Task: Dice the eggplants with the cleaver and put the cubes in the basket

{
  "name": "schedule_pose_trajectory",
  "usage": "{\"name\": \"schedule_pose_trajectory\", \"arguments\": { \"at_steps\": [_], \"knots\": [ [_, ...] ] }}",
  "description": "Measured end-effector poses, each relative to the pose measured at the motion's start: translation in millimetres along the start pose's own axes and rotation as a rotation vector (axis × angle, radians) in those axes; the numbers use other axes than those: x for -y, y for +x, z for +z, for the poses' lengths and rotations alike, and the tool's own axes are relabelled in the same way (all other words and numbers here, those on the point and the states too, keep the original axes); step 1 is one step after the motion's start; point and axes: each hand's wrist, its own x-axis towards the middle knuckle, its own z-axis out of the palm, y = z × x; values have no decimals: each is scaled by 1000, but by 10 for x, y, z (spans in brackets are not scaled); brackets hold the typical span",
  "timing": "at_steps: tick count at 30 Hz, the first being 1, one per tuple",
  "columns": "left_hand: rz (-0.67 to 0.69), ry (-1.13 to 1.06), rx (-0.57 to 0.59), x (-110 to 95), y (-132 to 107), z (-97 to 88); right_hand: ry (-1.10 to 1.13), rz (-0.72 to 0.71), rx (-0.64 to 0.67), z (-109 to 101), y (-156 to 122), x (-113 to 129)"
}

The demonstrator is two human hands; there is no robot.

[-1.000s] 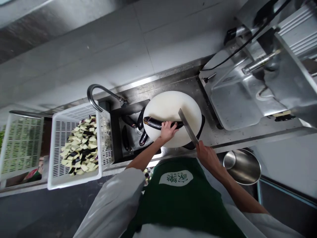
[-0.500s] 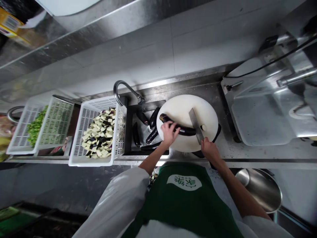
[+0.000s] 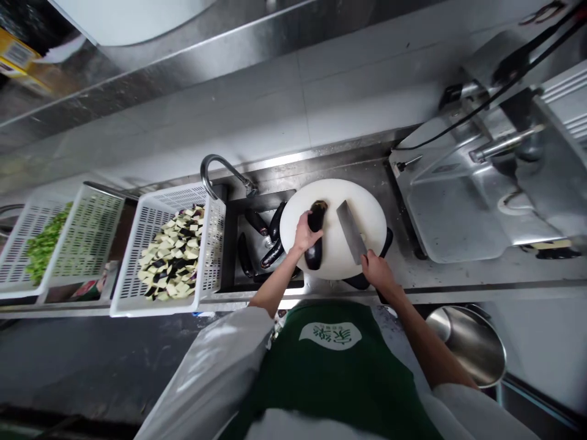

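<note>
A long dark purple eggplant (image 3: 315, 252) lies on a round white cutting board (image 3: 362, 208), its length running toward and away from me. My left hand (image 3: 302, 235) grips its middle from the left side. My right hand (image 3: 376, 270) is closed round the handle of a cleaver (image 3: 350, 231), whose blade rests over the board just right of the eggplant. Several whole eggplants (image 3: 270, 235) lie in the small sink to the left of the board.
A white slotted basket (image 3: 137, 256) of cut eggplant pieces sits left of the sink under a curved faucet (image 3: 215, 168). Further left is a basket with green vegetables (image 3: 41, 244). A steel slicing machine (image 3: 481, 177) stands to the right; a steel bowl (image 3: 468, 342) sits below the counter.
The eggplant lay crosswise on the board and the cleaver cut off its end; now my left hand has turned it lengthwise, and the cleaver has lifted to its right. My view shifted.
</note>
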Motion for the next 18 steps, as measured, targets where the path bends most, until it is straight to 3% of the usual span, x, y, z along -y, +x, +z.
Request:
{"name": "schedule_pose_trajectory", "arguments": {
  "at_steps": [4,7,12,18],
  "knots": [
    [123,18,232,27,-351,-344,-58,-23,26,6,-164,72],
    [146,97,343,-43,-461,-463,-109,-78,27,49,-382,203],
    [199,222,423,-196,-380,-468,-168,-187,38,72,-668,456],
    [213,280,421,-182,-277,-407,-187,-189,44,49,-680,577]
  ]
}}
